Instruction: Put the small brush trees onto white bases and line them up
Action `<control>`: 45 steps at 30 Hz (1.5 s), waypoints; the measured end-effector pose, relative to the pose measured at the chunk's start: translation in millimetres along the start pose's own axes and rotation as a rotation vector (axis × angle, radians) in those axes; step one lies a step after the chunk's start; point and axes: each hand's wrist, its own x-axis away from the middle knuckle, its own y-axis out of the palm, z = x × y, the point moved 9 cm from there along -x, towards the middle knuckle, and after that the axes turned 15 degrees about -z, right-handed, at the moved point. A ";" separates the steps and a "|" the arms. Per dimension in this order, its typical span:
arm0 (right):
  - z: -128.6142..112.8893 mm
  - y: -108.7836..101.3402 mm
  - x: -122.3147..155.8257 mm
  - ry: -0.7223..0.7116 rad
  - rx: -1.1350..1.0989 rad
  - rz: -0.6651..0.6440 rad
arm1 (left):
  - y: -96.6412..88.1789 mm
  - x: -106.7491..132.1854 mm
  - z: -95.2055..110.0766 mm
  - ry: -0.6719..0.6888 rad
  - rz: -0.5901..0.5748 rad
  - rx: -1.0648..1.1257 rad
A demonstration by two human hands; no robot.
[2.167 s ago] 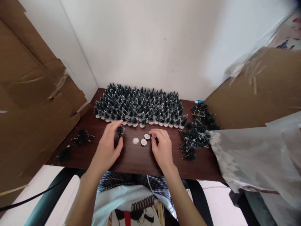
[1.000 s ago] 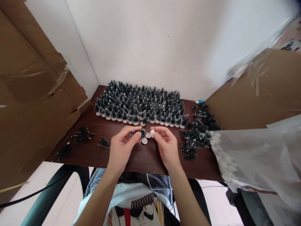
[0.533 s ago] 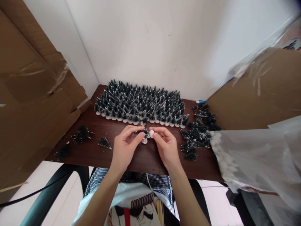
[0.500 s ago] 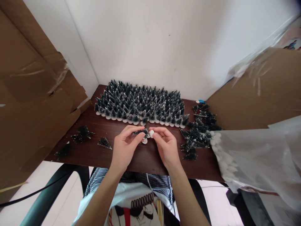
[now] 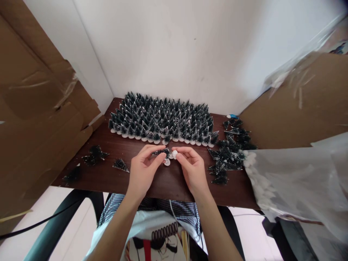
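Observation:
My left hand (image 5: 143, 169) pinches a small dark green miniature tree (image 5: 162, 152), held sideways above the dark wooden table (image 5: 163, 185). My right hand (image 5: 191, 167) pinches a small white round base (image 5: 174, 153) right against the tree's end. Both hands meet at the table's middle front. Another white base (image 5: 166, 162) lies on the table just beneath my fingers. Behind my hands stands a dense block of finished trees on white bases (image 5: 161, 121).
A heap of loose trees (image 5: 227, 152) lies to the right, and a few stray trees (image 5: 95, 154) with a single one (image 5: 120, 165) lie to the left. A clear plastic bag of white bases (image 5: 285, 181) sits at the right. Cardboard (image 5: 40, 119) flanks both sides.
My left hand set one tree down at the left and took up another; my right hand lifted a white base. Both hands came together and have held nearly still for the last half second.

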 end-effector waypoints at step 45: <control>1.5 -4.8 -0.3 0.010 0.031 0.056 | 4.8 -0.5 -1.7 -0.003 -0.037 0.017</control>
